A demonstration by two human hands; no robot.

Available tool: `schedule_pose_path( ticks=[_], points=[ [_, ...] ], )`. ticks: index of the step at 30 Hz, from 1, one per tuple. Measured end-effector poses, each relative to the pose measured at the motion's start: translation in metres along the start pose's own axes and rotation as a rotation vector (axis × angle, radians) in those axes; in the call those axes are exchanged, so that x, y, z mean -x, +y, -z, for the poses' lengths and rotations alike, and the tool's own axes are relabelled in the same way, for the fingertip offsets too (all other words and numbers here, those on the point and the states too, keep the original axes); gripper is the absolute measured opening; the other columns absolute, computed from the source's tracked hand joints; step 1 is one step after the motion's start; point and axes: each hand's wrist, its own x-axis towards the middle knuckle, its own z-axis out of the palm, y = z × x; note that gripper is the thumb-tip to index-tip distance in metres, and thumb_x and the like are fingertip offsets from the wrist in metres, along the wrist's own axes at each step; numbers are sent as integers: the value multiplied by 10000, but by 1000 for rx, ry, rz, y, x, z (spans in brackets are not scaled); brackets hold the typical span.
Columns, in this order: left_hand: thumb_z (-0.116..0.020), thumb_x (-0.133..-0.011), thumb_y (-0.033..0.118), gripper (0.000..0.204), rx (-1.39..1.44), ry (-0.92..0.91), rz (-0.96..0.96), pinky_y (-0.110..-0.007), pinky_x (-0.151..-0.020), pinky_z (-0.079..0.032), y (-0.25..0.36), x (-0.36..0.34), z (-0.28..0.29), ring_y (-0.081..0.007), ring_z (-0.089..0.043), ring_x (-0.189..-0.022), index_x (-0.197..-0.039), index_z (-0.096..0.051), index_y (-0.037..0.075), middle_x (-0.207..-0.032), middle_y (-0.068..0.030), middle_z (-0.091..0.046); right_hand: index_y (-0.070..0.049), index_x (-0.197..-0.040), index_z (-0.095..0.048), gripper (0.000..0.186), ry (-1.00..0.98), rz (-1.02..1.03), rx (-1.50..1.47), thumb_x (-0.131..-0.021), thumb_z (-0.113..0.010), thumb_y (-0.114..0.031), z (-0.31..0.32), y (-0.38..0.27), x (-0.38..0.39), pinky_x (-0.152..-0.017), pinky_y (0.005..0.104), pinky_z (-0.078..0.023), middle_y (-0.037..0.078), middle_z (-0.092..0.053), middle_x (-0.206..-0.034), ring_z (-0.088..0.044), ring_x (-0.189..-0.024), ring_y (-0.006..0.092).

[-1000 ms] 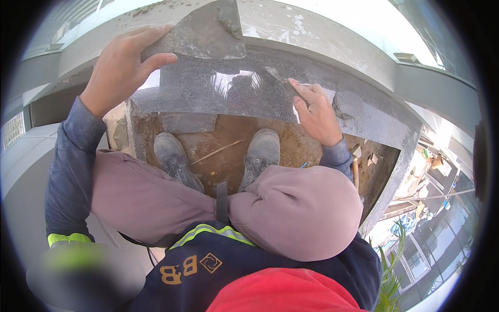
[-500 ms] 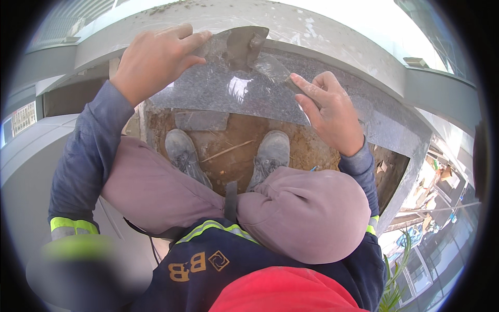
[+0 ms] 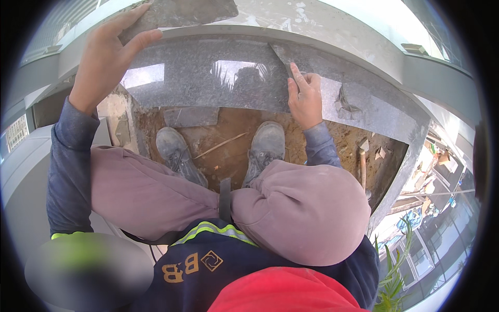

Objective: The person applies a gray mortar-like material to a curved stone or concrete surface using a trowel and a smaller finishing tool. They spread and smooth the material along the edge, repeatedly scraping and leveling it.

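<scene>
At the upper left, my left hand (image 3: 104, 57) grips a flat grey plate (image 3: 184, 11) held over the pale ledge. My right hand (image 3: 305, 99) is closed round a narrow, dirty trowel (image 3: 282, 56), whose blade points up and left over the polished grey stone slab (image 3: 187, 62), near its far edge. A crumpled grey lump (image 3: 345, 104) rests on the slab right of that hand. The plate and trowel are apart.
A pale ledge (image 3: 317, 36) runs beyond the slab. Below are my boots (image 3: 267, 145) in a brown dirt pit with a loose tile piece (image 3: 189, 117), a stick (image 3: 218, 145) and a wooden-handled tool (image 3: 363, 166). Debris (image 3: 423, 177) and a plant (image 3: 395, 275) are at right.
The plate swung right to meet the trowel half a second ago and has since moved back up-left. My right hand has shifted left and slightly up with the trowel.
</scene>
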Motion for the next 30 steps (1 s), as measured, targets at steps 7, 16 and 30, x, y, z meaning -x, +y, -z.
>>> schedule_pose_path(
  ticks=[7, 16, 30],
  points=[
    [-757, -942, 284, 567, 94, -87, 68, -319, -1034, -458, -4, -1, 2, -184, -634, -1153, -1399, -601, -12, -1266, -165, -701, -177, -1400, -637, 456, 75, 37, 132, -948, -686, -143, -30, 6, 0, -646, 418, -553, 164, -508, -1035, -624, -732, 312],
    [-805, -816, 161, 522, 149, -30, 148, -366, -935, -512, 30, -16, 10, -303, -701, -1055, -1250, -646, -81, -1104, -255, -718, -141, -1384, -641, 422, -135, -15, 154, -963, -649, -173, -16, -6, -17, -670, 425, -575, 196, -536, -1034, -637, -720, 344],
    [-791, -830, 109, 509, 9, 52, 129, -343, -953, -512, 52, -5, 17, -265, -697, -1075, -1266, -635, -102, -1155, -256, -721, -161, -1431, -603, 459, -83, 69, 60, -974, -654, -159, -26, -16, -16, -645, 397, -564, 173, -495, -1027, -624, -733, 302]
  ],
)
